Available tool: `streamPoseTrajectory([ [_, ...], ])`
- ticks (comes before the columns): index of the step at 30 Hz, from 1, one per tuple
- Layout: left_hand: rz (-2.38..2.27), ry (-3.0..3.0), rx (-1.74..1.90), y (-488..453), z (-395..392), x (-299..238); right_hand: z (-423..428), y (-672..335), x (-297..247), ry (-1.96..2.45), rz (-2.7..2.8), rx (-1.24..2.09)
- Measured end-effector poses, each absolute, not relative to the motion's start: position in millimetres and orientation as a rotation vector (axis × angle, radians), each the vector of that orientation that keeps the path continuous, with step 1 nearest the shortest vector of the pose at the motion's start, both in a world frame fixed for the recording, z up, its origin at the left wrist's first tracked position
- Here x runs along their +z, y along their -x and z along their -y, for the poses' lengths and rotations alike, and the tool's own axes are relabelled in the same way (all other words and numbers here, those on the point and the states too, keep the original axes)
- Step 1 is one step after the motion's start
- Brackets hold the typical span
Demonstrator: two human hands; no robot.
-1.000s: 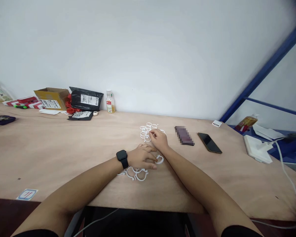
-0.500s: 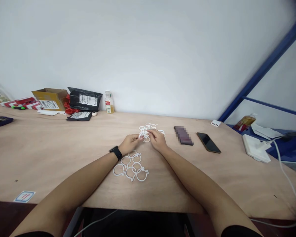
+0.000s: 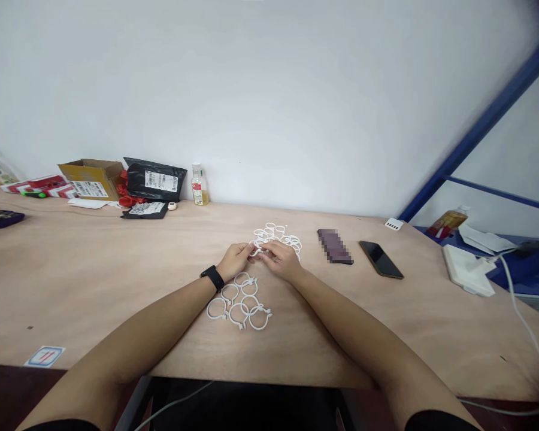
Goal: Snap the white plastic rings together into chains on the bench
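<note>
My left hand [image 3: 236, 258], with a black watch on its wrist, and my right hand [image 3: 278, 260] meet over the wooden table [image 3: 117, 287]. Both pinch a white plastic ring [image 3: 257, 251] between their fingertips. Just behind them lies a loose pile of white rings [image 3: 276, 234]. In front of my hands, several more white rings [image 3: 240, 302] lie flat in a tidy cluster.
Two dark phones [image 3: 381, 258] lie to the right of the pile. A cardboard box [image 3: 90, 178], a black parcel bag [image 3: 155, 178] and a small bottle [image 3: 199, 185] stand by the wall at the back left. A blue metal frame [image 3: 476, 131] and a white cable [image 3: 525, 317] are on the right.
My left hand lifted off the laid-out rings and moved up to the pile. Both hands now pinch one ring together, slightly nearer to me than half a second ago.
</note>
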State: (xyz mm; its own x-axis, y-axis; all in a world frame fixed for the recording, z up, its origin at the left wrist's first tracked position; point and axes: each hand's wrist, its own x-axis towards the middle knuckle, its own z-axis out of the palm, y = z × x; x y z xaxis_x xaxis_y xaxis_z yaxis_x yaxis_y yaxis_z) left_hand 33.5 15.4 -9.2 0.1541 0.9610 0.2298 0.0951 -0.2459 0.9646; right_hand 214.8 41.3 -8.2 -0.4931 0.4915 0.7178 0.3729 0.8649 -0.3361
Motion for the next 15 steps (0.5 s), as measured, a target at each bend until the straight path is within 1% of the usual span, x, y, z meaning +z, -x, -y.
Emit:
streamPoseTrajectory([
  [5, -1.168, -1.750, 1.115, -32.4, -12.8, -11.7, -37.9, -213.3, -8.1, 0.621, 2.120, 0.183],
  [15, -1.326, -1.913, 1.026, -29.3, -10.9, -10.1, -34.7, -211.4, -4.6, 0.537, 2.135, 0.175],
])
